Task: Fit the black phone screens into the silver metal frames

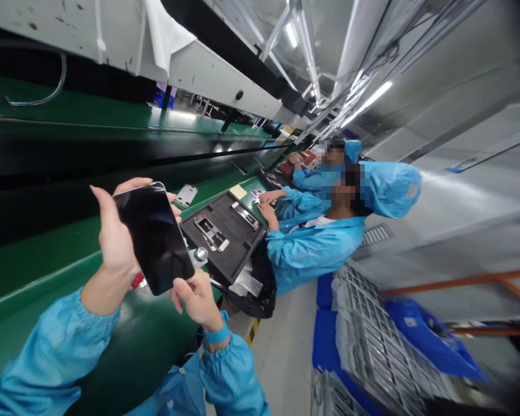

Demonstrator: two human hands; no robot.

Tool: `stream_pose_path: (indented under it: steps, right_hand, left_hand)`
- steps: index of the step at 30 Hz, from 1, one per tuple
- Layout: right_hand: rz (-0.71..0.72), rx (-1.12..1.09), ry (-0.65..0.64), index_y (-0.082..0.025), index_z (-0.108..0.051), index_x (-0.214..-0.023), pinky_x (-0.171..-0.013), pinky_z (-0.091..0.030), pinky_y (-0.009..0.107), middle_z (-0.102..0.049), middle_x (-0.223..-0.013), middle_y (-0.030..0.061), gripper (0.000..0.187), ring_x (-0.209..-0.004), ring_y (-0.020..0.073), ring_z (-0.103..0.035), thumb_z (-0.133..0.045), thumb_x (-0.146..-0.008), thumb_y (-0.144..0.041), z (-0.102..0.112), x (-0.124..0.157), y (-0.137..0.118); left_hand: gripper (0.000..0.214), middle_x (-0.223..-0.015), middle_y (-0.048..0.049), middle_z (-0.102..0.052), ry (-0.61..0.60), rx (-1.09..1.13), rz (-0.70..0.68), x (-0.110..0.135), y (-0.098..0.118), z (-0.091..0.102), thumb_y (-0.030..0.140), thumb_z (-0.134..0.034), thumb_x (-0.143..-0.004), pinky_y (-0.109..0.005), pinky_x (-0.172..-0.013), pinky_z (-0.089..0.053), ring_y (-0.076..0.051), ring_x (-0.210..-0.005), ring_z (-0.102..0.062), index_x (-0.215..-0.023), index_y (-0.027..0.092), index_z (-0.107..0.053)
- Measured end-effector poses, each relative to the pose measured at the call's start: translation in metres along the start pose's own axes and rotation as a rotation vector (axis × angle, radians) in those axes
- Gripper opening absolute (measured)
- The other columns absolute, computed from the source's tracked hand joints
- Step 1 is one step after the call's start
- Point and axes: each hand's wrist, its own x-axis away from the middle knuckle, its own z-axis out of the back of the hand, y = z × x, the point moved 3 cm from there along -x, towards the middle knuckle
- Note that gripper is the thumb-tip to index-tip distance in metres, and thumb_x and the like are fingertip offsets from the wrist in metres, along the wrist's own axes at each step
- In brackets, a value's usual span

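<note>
A smartphone (153,237) with a dark, glossy screen is tilted above the green bench. My left hand (117,231) wraps round its left side and back, the thumb standing free of the edge and fingertips showing past the far side. At the lower right corner, my right hand (197,294) pinches the phone with the thumb at its edge; the other fingers are partly hidden behind it. A blue band circles my right wrist. Just past the phone, a round metal knob (200,253) sticks up, and a small red object (137,281) lies below it on the bench.
A black tray (225,263) with several phone parts lies to the right. Beyond it a co-worker in blue (316,248) handles parts at the green bench (125,358). A black bag (260,294) hangs by the tray. Stacked trays (372,335) and blue bins (433,335) stand on the floor.
</note>
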Motion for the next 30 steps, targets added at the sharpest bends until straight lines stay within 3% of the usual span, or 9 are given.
stream_pose_path:
  steps: [5,8,12,16,18,20,22,25,30]
  right_hand:
    - [0.023,-0.124,-0.161,-0.021,-0.061,-0.057,-0.043,-0.047,0.025,-0.058,-0.048,0.0016,0.076,-0.041,0.0123,-0.053,-0.053,-0.081,-0.093,-0.015,-0.013,-0.009]
    - [0.026,-0.226,-0.243,-0.020,-0.063,-0.061,-0.042,-0.048,0.024,-0.057,-0.050,-0.0002,0.073,-0.042,0.0113,-0.054,-0.060,-0.079,-0.091,-0.025,-0.016,-0.015]
    - [-0.045,-0.233,-0.184,-0.019,-0.061,-0.060,-0.037,-0.044,0.022,-0.055,-0.047,-0.0018,0.070,-0.037,0.0097,-0.050,-0.068,-0.076,-0.087,-0.029,-0.027,-0.011]
    - [-0.008,-0.190,-0.240,-0.016,-0.068,-0.072,-0.051,-0.055,0.026,-0.066,-0.057,0.0020,0.072,-0.047,0.0134,-0.062,-0.067,-0.078,-0.088,-0.020,-0.039,0.005]
    - [0.127,-0.088,-0.155,-0.015,-0.076,-0.096,-0.068,-0.061,0.031,-0.077,-0.075,0.0067,0.073,-0.066,0.0184,-0.073,-0.065,-0.082,-0.086,0.008,-0.037,0.014]
    - [0.234,0.117,0.078,-0.016,-0.077,-0.114,-0.079,-0.061,0.034,-0.081,-0.089,0.0104,0.073,-0.080,0.0218,-0.077,-0.057,-0.091,-0.082,0.057,-0.031,0.026]
    - [0.183,0.360,0.320,-0.018,-0.078,-0.111,-0.081,-0.061,0.036,-0.081,-0.089,0.0106,0.073,-0.083,0.0238,-0.076,-0.043,-0.097,-0.080,0.117,-0.029,0.043]
    - [0.085,0.552,0.532,-0.017,-0.077,-0.105,-0.094,-0.058,0.045,-0.080,-0.104,0.0177,0.080,-0.100,0.0316,-0.075,-0.036,-0.094,-0.084,0.192,-0.041,0.075]
    - [-0.014,0.710,0.541,-0.012,-0.073,-0.111,-0.107,-0.046,0.063,-0.070,-0.126,0.0306,0.101,-0.124,0.0462,-0.063,-0.036,-0.075,-0.099,0.226,-0.060,0.131]
  left_hand:
    - [0.055,-0.092,0.0051,-0.080,-0.003,-0.060,-0.088,0.001,0.009,0.000,0.066,-0.028,-0.110,-0.036,-0.083,-0.061,-0.018,-0.082,-0.075,-0.101,0.028,-0.068]
    - [0.071,-0.085,0.0023,-0.079,0.070,-0.039,-0.192,0.000,0.016,-0.005,0.060,-0.009,-0.112,-0.037,-0.079,-0.062,-0.019,-0.081,-0.075,-0.092,0.026,-0.068]
    - [0.083,-0.082,0.0004,-0.079,0.119,-0.035,-0.268,-0.002,0.021,-0.008,0.049,0.010,-0.110,-0.037,-0.077,-0.062,-0.019,-0.078,-0.074,-0.090,0.025,-0.067]
    - [0.076,-0.084,-0.0010,-0.080,0.184,-0.035,-0.194,-0.025,0.014,0.017,0.054,0.003,-0.111,-0.037,-0.075,-0.063,-0.021,-0.076,-0.075,-0.101,0.024,-0.066]
    - [0.074,-0.078,-0.0021,-0.078,0.356,-0.065,-0.187,-0.048,0.008,0.047,0.062,-0.003,-0.110,-0.038,-0.066,-0.062,-0.023,-0.066,-0.074,-0.108,0.023,-0.065]
    - [0.063,-0.086,-0.0013,-0.078,0.474,-0.183,-0.121,-0.075,0.000,0.080,0.062,-0.016,-0.112,-0.037,-0.073,-0.064,-0.022,-0.074,-0.076,-0.123,0.023,-0.064]
    - [0.064,-0.081,-0.0048,-0.074,0.627,-0.229,-0.118,-0.097,-0.006,0.116,0.056,-0.015,-0.114,-0.036,-0.070,-0.063,-0.020,-0.070,-0.074,-0.127,0.016,-0.064]
    - [0.043,-0.105,-0.0101,-0.073,0.735,-0.307,-0.079,-0.116,-0.016,0.163,0.050,-0.052,-0.109,-0.038,-0.079,-0.064,-0.020,-0.087,-0.073,-0.126,0.013,-0.066]
    - [0.037,-0.126,-0.0120,-0.068,0.878,-0.570,-0.057,-0.129,-0.029,0.209,0.038,-0.067,-0.103,-0.044,-0.090,-0.062,-0.024,-0.106,-0.070,-0.130,0.014,-0.066]
